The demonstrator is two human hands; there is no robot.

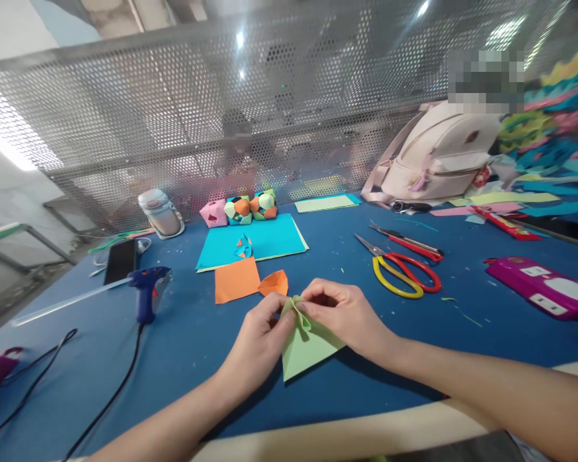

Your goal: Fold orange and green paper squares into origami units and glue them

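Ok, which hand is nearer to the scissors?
The right. The right hand grips the green paper just to the near left of the scissors; the left hand holds the paper's other side, farther left.

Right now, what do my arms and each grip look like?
Your left grip and right grip are ordinary five-fingered hands without gloves; I can't see any rings. The left forearm and right forearm show no sleeve, bracelet or watch within the frame.
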